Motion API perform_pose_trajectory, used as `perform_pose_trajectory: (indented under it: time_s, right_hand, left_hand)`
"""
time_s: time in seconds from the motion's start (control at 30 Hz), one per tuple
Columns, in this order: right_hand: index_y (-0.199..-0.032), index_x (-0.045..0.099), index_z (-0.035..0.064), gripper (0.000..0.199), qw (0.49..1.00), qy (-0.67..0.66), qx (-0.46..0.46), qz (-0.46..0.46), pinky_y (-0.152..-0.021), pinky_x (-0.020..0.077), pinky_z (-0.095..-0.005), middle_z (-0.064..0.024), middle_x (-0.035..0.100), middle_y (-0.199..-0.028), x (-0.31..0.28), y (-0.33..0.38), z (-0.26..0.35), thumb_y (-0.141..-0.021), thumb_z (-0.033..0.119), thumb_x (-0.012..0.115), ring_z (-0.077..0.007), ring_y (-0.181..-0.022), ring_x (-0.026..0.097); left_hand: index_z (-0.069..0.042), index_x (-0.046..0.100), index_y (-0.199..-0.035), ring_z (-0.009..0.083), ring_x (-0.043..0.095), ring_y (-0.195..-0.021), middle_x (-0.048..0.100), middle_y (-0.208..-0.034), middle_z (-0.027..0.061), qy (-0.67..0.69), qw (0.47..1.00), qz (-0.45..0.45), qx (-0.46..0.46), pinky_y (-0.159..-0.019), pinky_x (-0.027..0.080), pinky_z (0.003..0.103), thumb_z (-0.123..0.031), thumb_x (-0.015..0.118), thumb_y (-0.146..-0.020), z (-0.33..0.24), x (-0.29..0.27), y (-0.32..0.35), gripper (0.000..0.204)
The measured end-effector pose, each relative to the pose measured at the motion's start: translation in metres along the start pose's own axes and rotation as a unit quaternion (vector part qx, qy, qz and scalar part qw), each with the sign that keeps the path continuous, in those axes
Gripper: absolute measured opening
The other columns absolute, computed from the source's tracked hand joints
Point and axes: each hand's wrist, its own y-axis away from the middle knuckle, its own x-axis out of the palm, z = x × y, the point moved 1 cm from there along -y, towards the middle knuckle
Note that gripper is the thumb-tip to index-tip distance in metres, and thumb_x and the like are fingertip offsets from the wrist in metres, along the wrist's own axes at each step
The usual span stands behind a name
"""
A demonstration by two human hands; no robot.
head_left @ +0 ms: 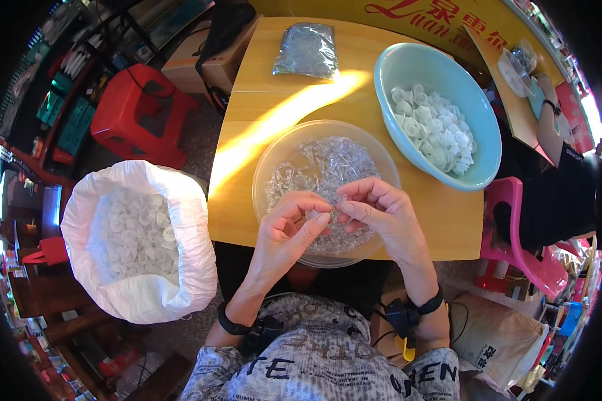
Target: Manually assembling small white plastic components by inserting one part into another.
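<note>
Clear plastic is what the fingers work on: the left hand (289, 230) pinches a small white cap-like piece (312, 215) between thumb and forefinger, fingers narrow, curled in tight. The right hand (381, 212) sits just beside it, fingertips nearly touching the left's, thumb and forefinger closed on a tiny clear part (342, 200); too small to tell its exact shape. Both hands hover over the near half of a clear round bowl (271, 167) filled w/ small transparent bits.

The bowl sits at the near edge of a wooden table (254, 120), a strip of sunlight running diagonally across the top. To the right & a bit further, almost touching the clear bowl, a pale blue basin (408, 67) holds a heap of white caps (435, 127). At the far side of the table lies a clear plastic bag (306, 50) of small parts, flat.

Left of the person, on the floor, a white sack (180, 267) stands open, rim rolled down, full of the same sort of white caps. Beyond it, a red plastic stool (134, 113). To the right, a pink plastic chair (515, 234). Both wrists carry black bands. Far right, another person's arm (552, 127) w/ a wristband rests near a second table.
</note>
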Motion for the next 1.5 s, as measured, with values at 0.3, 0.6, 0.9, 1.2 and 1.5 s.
perform_pose_trajectory:
  time_s: [0.3, 0.6, 0.9, 1.2, 1.5]
  right_hand:
    - [-0.098, 0.061, 0.0007, 0.013, 0.999, -0.048, 0.001, -0.002, -0.065, 0.0529, -0.0218, -0.0048, 0.064, -0.088, 0.003, -0.001, -0.011, -0.089, 0.01, 0.062, -0.0094, -0.078, 0.062]
    - [-0.092, 0.062, 0.0042, 0.011, 0.911, 0.377, -0.15, -0.074, -0.061, 0.0489, -0.0284, -0.0045, 0.064, -0.088, 0.0, -0.02, -0.002, -0.082, 0.007, 0.065, -0.0159, -0.075, 0.063]
    - [-0.085, 0.061, 0.0087, 0.006, 0.74, 0.618, -0.263, -0.029, -0.067, 0.0491, -0.0344, -0.0032, 0.058, -0.082, 0.016, -0.056, -0.024, -0.079, 0.01, 0.063, -0.0231, -0.085, 0.058]
    - [-0.078, 0.059, 0.0048, 0.005, 0.803, 0.538, -0.251, -0.048, -0.063, 0.0478, -0.035, -0.0068, 0.059, -0.078, 0.012, -0.049, -0.016, -0.078, 0.008, 0.063, -0.0247, -0.078, 0.058]
    - [-0.086, 0.065, 0.0033, 0.015, 0.982, 0.189, 0.006, 0.001, -0.054, 0.0403, -0.0217, 0.0036, 0.058, -0.069, 0.011, -0.017, -0.001, -0.084, 0.018, 0.067, -0.0034, -0.062, 0.047]
  left_hand:
    - [-0.001, 0.06, -0.104, 0.014, 0.059, -0.093, 0.056, -0.104, 0.0062, 0.005, 0.999, 0.022, -0.043, -0.078, 0.053, 0.029, -0.015, 0.054, -0.095, 0.0, 0.001, -0.001, 0.018]
    - [0.002, 0.059, -0.112, 0.0173, 0.062, -0.096, 0.061, -0.109, 0.009, -0.05, 0.997, -0.042, -0.049, -0.084, 0.05, 0.029, -0.009, 0.052, -0.093, -0.026, -0.018, 0.011, 0.023]
    - [0.002, 0.059, -0.113, 0.0161, 0.062, -0.097, 0.061, -0.108, 0.0087, -0.05, 0.997, -0.056, -0.036, -0.085, 0.049, 0.028, -0.009, 0.051, -0.093, -0.022, -0.027, 0.022, 0.024]
    - [0.001, 0.06, -0.108, 0.0102, 0.058, -0.082, 0.058, -0.101, 0.0044, -0.037, 0.996, -0.064, -0.045, -0.076, 0.049, 0.024, -0.012, 0.056, -0.093, -0.018, -0.027, 0.021, 0.02]
    - [-0.001, 0.062, -0.103, 0.0084, 0.056, -0.074, 0.058, -0.097, 0.0016, -0.033, 0.996, -0.079, -0.019, -0.066, 0.048, 0.022, -0.015, 0.065, -0.087, -0.007, -0.008, -0.001, 0.021]
